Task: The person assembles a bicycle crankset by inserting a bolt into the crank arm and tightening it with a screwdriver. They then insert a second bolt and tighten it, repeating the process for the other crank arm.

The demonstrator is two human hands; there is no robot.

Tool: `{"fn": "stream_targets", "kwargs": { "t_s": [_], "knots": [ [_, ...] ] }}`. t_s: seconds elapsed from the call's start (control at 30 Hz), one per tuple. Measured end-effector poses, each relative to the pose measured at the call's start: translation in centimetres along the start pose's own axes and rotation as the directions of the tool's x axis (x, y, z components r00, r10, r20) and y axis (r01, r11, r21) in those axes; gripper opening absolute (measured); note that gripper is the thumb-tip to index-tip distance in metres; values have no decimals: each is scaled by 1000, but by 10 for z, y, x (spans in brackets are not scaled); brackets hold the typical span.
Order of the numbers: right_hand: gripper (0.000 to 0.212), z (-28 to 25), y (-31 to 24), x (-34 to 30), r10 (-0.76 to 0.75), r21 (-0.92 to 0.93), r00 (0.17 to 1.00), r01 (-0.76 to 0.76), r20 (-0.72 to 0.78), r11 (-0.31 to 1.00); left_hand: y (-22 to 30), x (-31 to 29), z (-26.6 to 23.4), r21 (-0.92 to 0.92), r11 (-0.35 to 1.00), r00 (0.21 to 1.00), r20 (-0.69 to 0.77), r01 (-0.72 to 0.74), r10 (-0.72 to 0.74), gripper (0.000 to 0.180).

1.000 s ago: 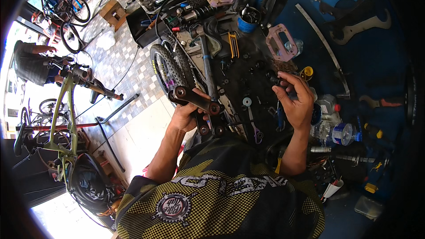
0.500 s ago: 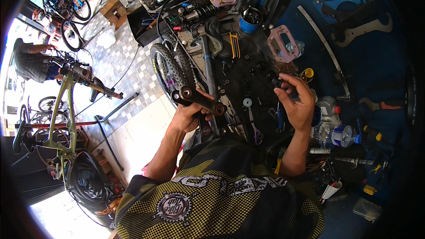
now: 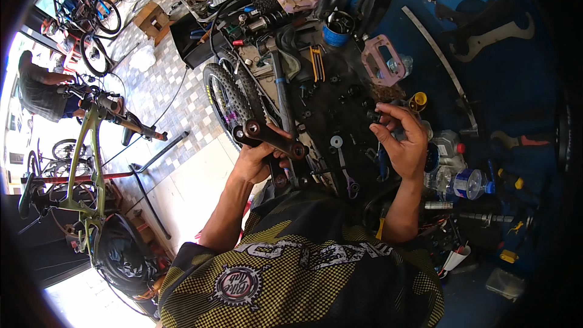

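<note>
Little has moved; your right hand's (image 3: 405, 146) fingertips sit slightly farther left, pinching a small dark part (image 3: 375, 116). Your left hand (image 3: 252, 161) grasps the link (image 3: 273, 138), which slants down rightward, well left of your right hand.

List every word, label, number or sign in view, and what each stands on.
Inverted white lettering: across black-and-yellow patterned fabric shirt; wording not copied.
Lettered, round, toothed badge: same shirt; wording not copied.
Yellow marking: black knobbly rubber tyre; too small to read.
Blue label: clear plastic bottle with blue cap; too small to read.
</note>
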State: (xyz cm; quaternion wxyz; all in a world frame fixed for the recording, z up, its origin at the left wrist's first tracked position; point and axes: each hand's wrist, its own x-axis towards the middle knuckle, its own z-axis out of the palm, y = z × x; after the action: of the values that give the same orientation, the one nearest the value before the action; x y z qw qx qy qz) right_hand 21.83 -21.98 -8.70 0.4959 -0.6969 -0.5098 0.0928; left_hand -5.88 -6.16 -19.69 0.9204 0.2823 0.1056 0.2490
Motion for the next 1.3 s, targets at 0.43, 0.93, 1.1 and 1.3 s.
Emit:
{"fn": "stream_targets", "kwargs": {
  "t_s": [0.43, 0.93, 1.1, 1.3],
  "knots": [
    [39, -1, 1, -1, 11, 66, 999, -13, 32, 998, 1, 1, 3, 12, 1000, 1000, 19, 2, -2, 32],
    [39, -2, 1, 0, 4, 48, 999, -6, 47, 999, 1, 2, 1, -27, 1000, 999, 37, 9, -8, 33],
    [35, 7, 20, 1, 65, 144, 996, -74, 61, 987, 2, 1, 3, 0, 1000, 999, 31, -7, 7, 32],
    [31, 63, 110, 6, 251, 593, 963, -259, 97, 762, 2, 1, 3, 13, 1000, 1000, 17, -2, 2, 32]
  ]
}}
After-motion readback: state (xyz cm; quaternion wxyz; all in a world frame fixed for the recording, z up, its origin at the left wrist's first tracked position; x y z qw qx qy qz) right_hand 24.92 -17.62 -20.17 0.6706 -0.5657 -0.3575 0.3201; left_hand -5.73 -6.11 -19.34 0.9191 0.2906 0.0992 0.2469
